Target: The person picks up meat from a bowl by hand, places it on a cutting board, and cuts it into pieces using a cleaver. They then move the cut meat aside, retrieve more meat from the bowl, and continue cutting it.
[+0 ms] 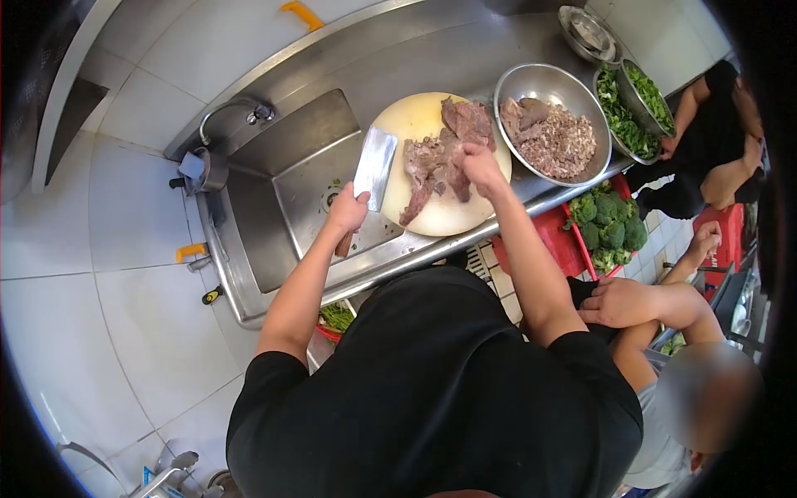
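Note:
My left hand (347, 211) is closed around the wooden handle of a cleaver (376, 168). Its broad blade points away from me, over the left edge of a round, pale cutting board (400, 114). Large pieces of cooked meat (425, 166) lie on the board. With bent fingers, my right hand (483, 168) grips the meat near the board's right side; part of the piece is hidden under the fingers. Just right of the board, a steel bowl (501, 91) contains chopped meat and a few bigger chunks.
A steel sink (311, 133) with a faucet (222, 108) adjoins the board on the left. Bowls of leafy greens (616, 112) stand at the far right. Broccoli (610, 220) fills a red crate (558, 235) below the counter. Other people's arms (635, 303) are close on my right.

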A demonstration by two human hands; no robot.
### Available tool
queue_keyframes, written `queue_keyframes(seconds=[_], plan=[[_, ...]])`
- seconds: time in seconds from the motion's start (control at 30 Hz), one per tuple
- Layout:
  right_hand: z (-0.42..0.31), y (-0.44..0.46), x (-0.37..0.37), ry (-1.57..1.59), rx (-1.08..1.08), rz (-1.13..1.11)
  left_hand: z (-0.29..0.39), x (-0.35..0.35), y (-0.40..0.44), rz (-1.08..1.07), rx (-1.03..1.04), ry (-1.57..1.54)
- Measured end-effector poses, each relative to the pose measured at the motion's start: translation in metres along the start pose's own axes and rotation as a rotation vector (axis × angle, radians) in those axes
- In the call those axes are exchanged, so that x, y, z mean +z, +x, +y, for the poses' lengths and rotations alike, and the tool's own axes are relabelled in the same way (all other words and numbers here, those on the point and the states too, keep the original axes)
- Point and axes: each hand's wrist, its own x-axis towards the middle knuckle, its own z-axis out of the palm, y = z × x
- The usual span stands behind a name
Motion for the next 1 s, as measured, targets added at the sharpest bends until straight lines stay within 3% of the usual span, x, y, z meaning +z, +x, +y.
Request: queue_keyframes(seconds=[0.2,0.3,0.37,0.43,0.63,0.7,1.0], plan=[[-0.075,0.035,-0.025,0.115,-0.036,-0.109,0.000,0.000,0.000,0.026,0.020,0.012],[-0.130,0.013,-0.025,0.012,0.086,-0.061,0.000,0.001,0.000,0.020,0.034,0.016],[-0.113,0.028,-0.026,-0.420,-0.005,0.187,0.002,-0.001,-0.003,0.005,0.040,0.031],[-0.082,0.037,-0.014,-0.939,-0.301,0.570,0.002,-0.003,-0.005,-0.020,0.017,-0.004],[0.018,0.007,0.039,-0.580,-0.708,0.228,0.000,0.006,-0.019,-0.127,-0.051,-0.513],[0.031,-0.006,0.061,-0.644,-0.736,0.085,0.004,0.011,-0.015,-0.142,-0.032,-0.603],[0.053,0.017,0.093,-0.980,-0.556,-0.047,0.026,0.020,0.026,-0.180,-0.048,-0.594]])
